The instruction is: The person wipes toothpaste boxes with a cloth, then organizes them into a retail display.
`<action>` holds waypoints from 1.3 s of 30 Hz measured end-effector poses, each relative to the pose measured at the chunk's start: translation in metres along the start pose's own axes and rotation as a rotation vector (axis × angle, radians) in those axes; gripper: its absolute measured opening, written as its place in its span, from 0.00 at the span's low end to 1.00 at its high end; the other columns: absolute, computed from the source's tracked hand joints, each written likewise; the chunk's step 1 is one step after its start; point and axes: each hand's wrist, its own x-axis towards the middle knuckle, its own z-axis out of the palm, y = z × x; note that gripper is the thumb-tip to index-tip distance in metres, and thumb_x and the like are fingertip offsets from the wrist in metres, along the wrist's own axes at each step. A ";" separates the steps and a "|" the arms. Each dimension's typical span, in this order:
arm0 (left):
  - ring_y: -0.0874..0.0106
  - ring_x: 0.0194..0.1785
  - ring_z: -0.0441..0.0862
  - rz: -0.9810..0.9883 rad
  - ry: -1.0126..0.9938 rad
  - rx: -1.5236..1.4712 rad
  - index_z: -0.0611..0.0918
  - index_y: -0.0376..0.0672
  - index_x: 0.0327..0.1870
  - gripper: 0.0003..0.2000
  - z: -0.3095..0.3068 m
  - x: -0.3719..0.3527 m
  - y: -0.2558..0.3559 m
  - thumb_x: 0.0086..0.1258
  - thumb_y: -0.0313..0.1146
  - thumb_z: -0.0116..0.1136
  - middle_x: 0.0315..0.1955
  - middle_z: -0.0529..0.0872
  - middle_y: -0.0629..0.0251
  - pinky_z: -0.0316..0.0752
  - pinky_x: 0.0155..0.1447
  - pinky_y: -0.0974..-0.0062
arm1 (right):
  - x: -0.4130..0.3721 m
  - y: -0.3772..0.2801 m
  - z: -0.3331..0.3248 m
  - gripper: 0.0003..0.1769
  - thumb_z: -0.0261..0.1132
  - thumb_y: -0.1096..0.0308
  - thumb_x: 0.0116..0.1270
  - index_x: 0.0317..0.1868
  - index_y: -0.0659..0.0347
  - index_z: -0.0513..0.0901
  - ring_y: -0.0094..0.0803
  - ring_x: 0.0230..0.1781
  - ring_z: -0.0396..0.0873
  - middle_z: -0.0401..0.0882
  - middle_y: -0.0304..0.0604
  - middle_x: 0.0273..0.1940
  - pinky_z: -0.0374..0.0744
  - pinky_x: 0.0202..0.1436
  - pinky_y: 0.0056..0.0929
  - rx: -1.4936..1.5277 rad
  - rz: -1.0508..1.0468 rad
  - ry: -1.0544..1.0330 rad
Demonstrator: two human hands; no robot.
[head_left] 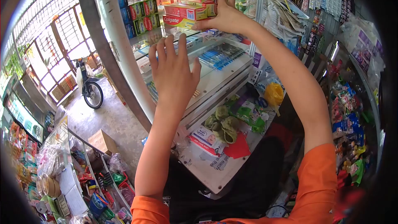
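My right hand point(227, 16) grips the right end of a small stack of red and yellow Colgate toothpaste boxes point(182, 11), fingers over the top and thumb at the lower edge. The stack is at a glass shelf inside the display case. Just below and in front of it, my left hand point(172, 70) is raised with fingers spread and nothing in it. Left of the stack stand dark green and red boxes point(143, 10) in rows, beside a column of blue boxes point(123, 14). On the level beneath lie many blue pens point(222, 56).
A grey metal post point(112, 54) rises left of my left arm. On the low white table point(207, 174) before me lie a baby wipes pack point(205, 139), green cloth gloves point(224, 124) and scissors point(262, 101). A motorbike point(89, 85) stands beyond. Packed goods line both sides.
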 end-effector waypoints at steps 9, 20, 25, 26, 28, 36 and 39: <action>0.54 0.73 0.68 0.027 -0.006 0.060 0.74 0.45 0.73 0.31 -0.002 0.002 0.003 0.70 0.47 0.64 0.64 0.76 0.54 0.53 0.79 0.49 | -0.041 0.041 -0.029 0.62 0.82 0.40 0.57 0.82 0.59 0.59 0.48 0.65 0.81 0.77 0.60 0.66 0.79 0.68 0.42 0.262 0.016 -0.076; 0.53 0.71 0.69 0.032 -0.012 0.121 0.75 0.42 0.71 0.31 0.000 0.004 0.007 0.69 0.46 0.65 0.62 0.76 0.52 0.53 0.78 0.49 | -0.031 0.047 0.003 0.44 0.74 0.52 0.66 0.76 0.64 0.68 0.46 0.72 0.76 0.77 0.57 0.69 0.73 0.74 0.40 0.248 -0.025 0.091; 0.53 0.70 0.69 0.032 -0.001 0.129 0.74 0.40 0.71 0.32 0.002 0.004 0.007 0.69 0.46 0.65 0.62 0.76 0.50 0.54 0.78 0.48 | -0.021 0.047 -0.012 0.41 0.67 0.54 0.71 0.78 0.62 0.65 0.42 0.72 0.75 0.78 0.54 0.69 0.71 0.74 0.37 0.699 0.062 -0.209; 0.53 0.71 0.69 0.027 -0.007 0.127 0.74 0.42 0.71 0.31 0.002 0.004 0.007 0.70 0.46 0.64 0.63 0.76 0.52 0.53 0.78 0.48 | -0.020 0.042 -0.011 0.40 0.66 0.54 0.72 0.80 0.59 0.65 0.41 0.70 0.77 0.80 0.52 0.66 0.73 0.72 0.37 0.696 0.083 -0.057; 0.53 0.72 0.68 0.019 -0.016 0.126 0.75 0.44 0.71 0.30 0.003 0.003 0.006 0.71 0.47 0.64 0.63 0.75 0.54 0.52 0.78 0.49 | -0.015 0.037 -0.009 0.40 0.65 0.54 0.73 0.81 0.57 0.64 0.41 0.68 0.79 0.81 0.51 0.64 0.74 0.70 0.36 0.691 0.104 0.092; 0.54 0.71 0.68 0.035 0.006 0.088 0.75 0.44 0.71 0.30 0.002 0.003 0.003 0.71 0.47 0.63 0.63 0.76 0.54 0.52 0.78 0.49 | 0.022 0.030 -0.021 0.32 0.70 0.53 0.70 0.74 0.40 0.77 0.41 0.59 0.88 0.88 0.47 0.59 0.84 0.62 0.41 -0.029 -0.108 0.072; 0.54 0.71 0.68 0.029 0.011 0.086 0.75 0.44 0.71 0.30 0.002 0.002 0.003 0.71 0.47 0.64 0.64 0.76 0.54 0.52 0.79 0.49 | 0.028 0.035 -0.024 0.30 0.71 0.51 0.70 0.72 0.42 0.78 0.41 0.56 0.89 0.89 0.47 0.57 0.85 0.61 0.41 0.008 -0.156 0.056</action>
